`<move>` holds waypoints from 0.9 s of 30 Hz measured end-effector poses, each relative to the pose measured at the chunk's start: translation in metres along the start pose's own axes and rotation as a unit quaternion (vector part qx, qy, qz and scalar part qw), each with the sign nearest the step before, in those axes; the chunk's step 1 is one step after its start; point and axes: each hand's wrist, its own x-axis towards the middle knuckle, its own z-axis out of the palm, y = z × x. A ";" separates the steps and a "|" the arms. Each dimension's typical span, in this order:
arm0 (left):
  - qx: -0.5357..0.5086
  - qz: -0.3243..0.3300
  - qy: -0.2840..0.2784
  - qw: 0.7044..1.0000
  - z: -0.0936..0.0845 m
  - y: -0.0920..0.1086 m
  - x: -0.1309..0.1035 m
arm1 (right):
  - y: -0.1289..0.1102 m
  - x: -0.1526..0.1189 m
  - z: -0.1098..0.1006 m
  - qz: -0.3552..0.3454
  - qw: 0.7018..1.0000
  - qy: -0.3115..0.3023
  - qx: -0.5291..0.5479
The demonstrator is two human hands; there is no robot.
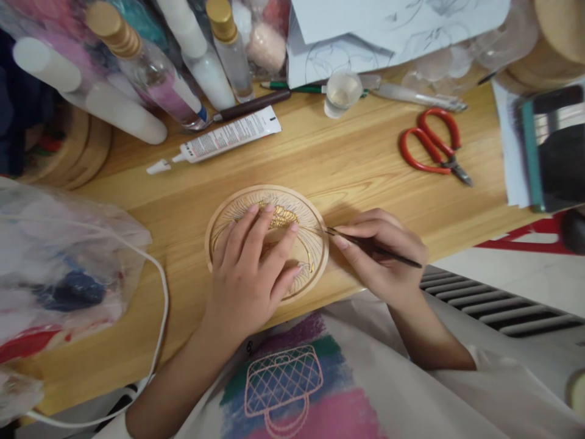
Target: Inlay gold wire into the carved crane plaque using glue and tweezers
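Observation:
A round wooden plate (211,230) with a raised rim lies on the table, its inside drawn with fine lines. Gold wire (286,216) forms a scaled pattern near its middle, and a curved gold piece (311,262) sits toward its lower right. Fingers spread, my left hand (253,262) rests flat on the plate and covers part of the pattern. My right hand (384,253) grips dark tweezers (397,256) at the plate's right edge. Their tips reach over the rim, close to a thin gold strand; whether they pinch it I cannot tell.
Beyond the plate lie a white glue tube (233,135) and its cap (158,167), a small cup (342,94) and red-handled pliers (434,146). Bottles (159,79) crowd the back left. A plastic bag (91,262) and white cable (165,305) lie left; a phone (555,146) sits right.

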 end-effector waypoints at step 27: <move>0.012 -0.008 -0.001 1.000 0.001 0.002 0.000 | 0.001 0.000 0.000 -0.036 0.998 -0.048 0.003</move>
